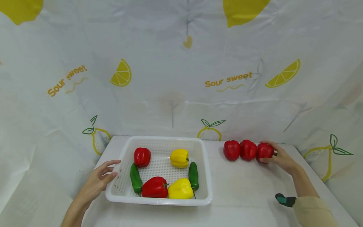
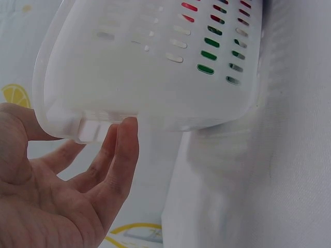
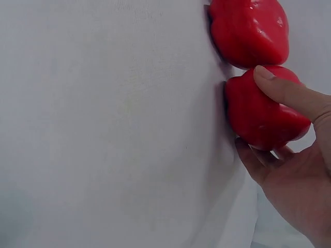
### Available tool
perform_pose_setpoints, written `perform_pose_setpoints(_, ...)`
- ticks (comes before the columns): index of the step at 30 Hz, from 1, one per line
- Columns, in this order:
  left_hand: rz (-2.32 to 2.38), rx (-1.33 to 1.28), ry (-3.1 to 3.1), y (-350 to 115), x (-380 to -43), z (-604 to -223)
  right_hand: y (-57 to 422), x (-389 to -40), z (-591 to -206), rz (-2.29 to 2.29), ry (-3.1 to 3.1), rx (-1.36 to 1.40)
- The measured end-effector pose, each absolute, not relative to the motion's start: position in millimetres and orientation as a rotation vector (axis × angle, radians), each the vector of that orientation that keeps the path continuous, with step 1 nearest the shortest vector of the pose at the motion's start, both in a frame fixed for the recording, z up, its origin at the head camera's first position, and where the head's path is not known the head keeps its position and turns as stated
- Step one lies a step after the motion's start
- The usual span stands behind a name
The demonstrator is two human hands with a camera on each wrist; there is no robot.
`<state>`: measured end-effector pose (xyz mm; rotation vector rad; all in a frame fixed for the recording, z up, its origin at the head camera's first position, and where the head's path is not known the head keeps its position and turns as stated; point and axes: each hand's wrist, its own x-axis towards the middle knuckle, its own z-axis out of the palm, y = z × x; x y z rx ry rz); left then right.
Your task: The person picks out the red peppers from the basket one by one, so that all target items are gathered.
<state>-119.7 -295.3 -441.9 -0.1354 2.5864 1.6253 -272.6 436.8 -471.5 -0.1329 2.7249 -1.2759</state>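
At the far right of the head view, my right hand (image 1: 284, 160) grips a red bell pepper (image 1: 264, 152), the right end of a row of three. Thumb and fingers lie on opposite sides of this pepper (image 3: 266, 113) in the right wrist view. Beside it are the middle red bell pepper (image 1: 248, 150) and the left red bell pepper (image 1: 231, 150). My left hand (image 1: 98, 179) is at the left side of a white plastic basket (image 1: 208, 176), fingers loosely bent and apart. In the left wrist view its fingertips (image 2: 129, 126) are right at the basket's rim.
Inside the basket are two red bell peppers (image 1: 154, 187), two yellow bell peppers (image 1: 180, 188) and two long green peppers (image 1: 193, 176). The basket stands on a white-covered table (image 1: 241, 189). A white curtain (image 1: 158, 107) with lemon prints hangs behind the table.
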Motion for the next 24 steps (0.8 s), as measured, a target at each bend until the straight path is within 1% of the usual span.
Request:
perform_pose_setpoints(10,1.62,-0.136,2.582,-295.0,-119.7,-441.1,433.3,-274.9,-473.7,-1.328,2.679,-0.171)
perform_pose_setpoints(16,1.616,-0.139,2.587,-295.0,-120.1,-441.0,431.7,-277.0,-475.1,-1.313,2.666,-0.149)
perform_pose_setpoints(24,1.614,-0.146,2.586,-293.9,-119.1,-439.9,433.3,-273.3,-466.5,-1.315,2.655,-0.167)
